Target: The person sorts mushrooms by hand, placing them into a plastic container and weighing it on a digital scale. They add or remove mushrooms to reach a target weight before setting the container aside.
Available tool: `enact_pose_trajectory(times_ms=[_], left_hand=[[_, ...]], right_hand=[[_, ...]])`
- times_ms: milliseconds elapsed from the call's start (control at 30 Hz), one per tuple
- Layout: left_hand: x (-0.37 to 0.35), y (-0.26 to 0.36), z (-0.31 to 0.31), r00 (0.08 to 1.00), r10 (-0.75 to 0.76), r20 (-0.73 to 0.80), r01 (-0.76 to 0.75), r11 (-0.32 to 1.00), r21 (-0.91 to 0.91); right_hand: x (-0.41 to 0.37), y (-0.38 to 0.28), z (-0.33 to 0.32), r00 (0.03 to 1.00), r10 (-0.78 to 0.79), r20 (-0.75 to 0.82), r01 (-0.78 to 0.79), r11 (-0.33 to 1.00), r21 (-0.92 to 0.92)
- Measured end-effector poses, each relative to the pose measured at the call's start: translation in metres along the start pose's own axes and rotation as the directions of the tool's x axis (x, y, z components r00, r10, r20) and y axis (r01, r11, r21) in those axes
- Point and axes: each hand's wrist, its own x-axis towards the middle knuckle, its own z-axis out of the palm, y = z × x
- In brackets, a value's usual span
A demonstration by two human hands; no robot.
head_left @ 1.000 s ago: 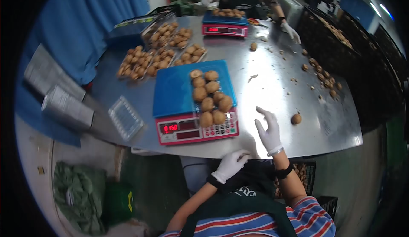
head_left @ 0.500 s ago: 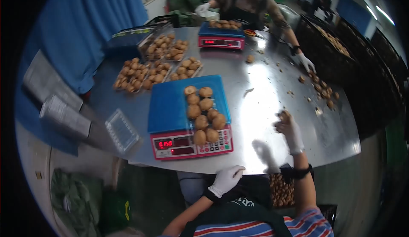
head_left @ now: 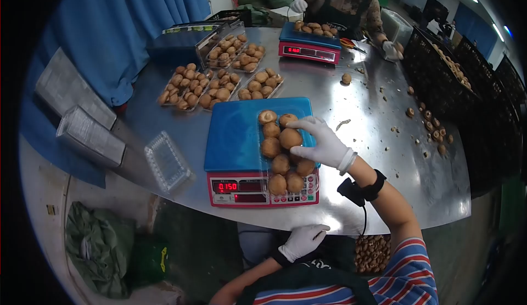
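My right hand (head_left: 324, 143) reaches over a clear plastic tray of brown mushrooms (head_left: 280, 164) on the blue-topped scale (head_left: 230, 129). Its gloved thumb and fingers close around one mushroom (head_left: 291, 138) in the upper part of the tray. The tray lies along the right side of the platform and overlaps the keypad; the red display (head_left: 228, 186) reads 0.150. My left hand (head_left: 304, 241), also in a white glove, rests at the table's near edge below the scale. It holds nothing, its fingers loosely extended to the right.
Filled mushroom trays (head_left: 186, 85) stand at back left, near an unfilled clear tray (head_left: 167, 161) and stacked trays (head_left: 90, 135). Opposite, a co-worker (head_left: 340, 9) stands behind a second scale (head_left: 309, 52). Loose mushrooms (head_left: 436, 132) and black crates (head_left: 444, 66) lie right.
My right hand has moved left from the open table, where it held a mushroom, to the tray on the scale. The co-worker's hand has drawn back from the loose mushrooms. The view has shifted.
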Motion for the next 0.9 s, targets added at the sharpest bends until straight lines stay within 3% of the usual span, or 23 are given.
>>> enact_pose_trajectory(times_ms=[33, 100, 167, 233, 300, 433, 500, 600, 700, 800, 900], left_hand=[[0.000, -0.001, 0.000, 1.000, -0.005, -0.006, 0.005, 1.000, -0.002], [-0.002, -0.003, 0.002, 1.000, 0.009, -0.015, -0.010, 1.000, -0.028], [-0.003, -0.005, 0.003, 1.000, 0.017, -0.017, -0.017, 1.000, -0.026], [-0.003, -0.006, 0.002, 0.999, 0.031, -0.010, -0.031, 0.999, -0.022], [-0.003, -0.005, 0.001, 1.000, 0.023, 0.010, -0.023, 1.000, -0.018], [-0.004, -0.006, 0.003, 0.999, 0.033, -0.005, -0.033, 0.999, -0.023], [-0.006, -0.007, 0.005, 0.999, 0.028, -0.014, -0.028, 1.000, 0.001], [-0.006, -0.003, 0.002, 0.999, 0.011, -0.035, -0.011, 1.000, -0.015], [-0.006, -0.001, 0.004, 0.995, 0.034, -0.092, -0.037, 0.999, -0.034], [-0.003, 0.002, 0.001, 0.997, -0.061, -0.049, 0.053, 0.986, -0.157], [-0.004, 0.002, 0.005, 0.998, -0.047, -0.040, 0.042, 0.991, -0.124]], right_hand=[[0.003, -0.002, 0.002, 1.000, -0.003, 0.007, 0.003, 1.000, 0.002], [0.007, -0.006, 0.009, 0.993, 0.042, 0.112, -0.021, 0.984, -0.177], [0.002, 0.003, 0.009, 0.988, 0.035, 0.151, -0.023, 0.996, -0.081], [-0.006, 0.005, 0.002, 0.996, -0.027, -0.084, 0.030, 0.999, 0.041], [-0.017, 0.005, -0.009, 0.997, 0.017, -0.072, -0.015, 1.000, 0.021], [-0.059, 0.000, -0.018, 0.978, 0.026, -0.205, -0.027, 1.000, -0.002], [-0.086, -0.003, -0.013, 0.934, 0.220, -0.283, -0.176, 0.969, 0.171], [-0.132, 0.005, 0.010, 0.876, 0.319, -0.361, -0.231, 0.936, 0.265], [-0.178, 0.019, 0.039, 0.833, 0.426, -0.353, -0.285, 0.877, 0.386], [-0.214, 0.028, 0.064, 0.774, 0.553, -0.307, -0.367, 0.788, 0.495], [-0.209, 0.012, 0.062, 0.798, 0.529, -0.288, -0.369, 0.808, 0.459]])
